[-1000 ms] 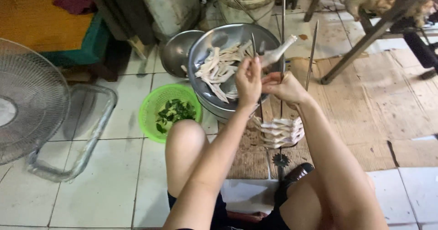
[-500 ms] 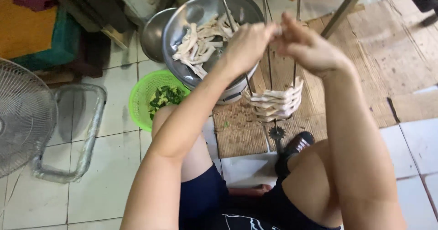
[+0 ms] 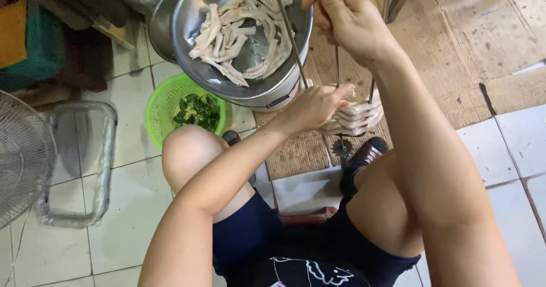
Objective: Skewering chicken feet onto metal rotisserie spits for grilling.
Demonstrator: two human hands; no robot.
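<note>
Skewers (image 3: 296,48) loaded with pale meat strips (image 3: 355,116), centre frame.
Left hand (image 3: 313,106) had dropped from skewer tops, fingers pinching the strips; right hand (image 3: 341,14) gripped skewers above.

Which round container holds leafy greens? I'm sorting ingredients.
The green plastic basket on the tiled floor, by the person's knee. The large metal bowl holds pale meat strips instead.

Two bare hands are showing: left hand (image 3: 311,108) near centre, right hand (image 3: 347,15) farther off. Two round steel bowls are sitting far left, a large steel bowl (image 3: 190,14) of pale meat strips and a smaller steel bowl (image 3: 160,25) behind it. One green plastic colander (image 3: 161,102) is holding leaves. One wire fan guard (image 3: 23,156) is standing far left. Thin metal skewers (image 3: 290,36) are showing, at least three; exact count is unclear.
</note>
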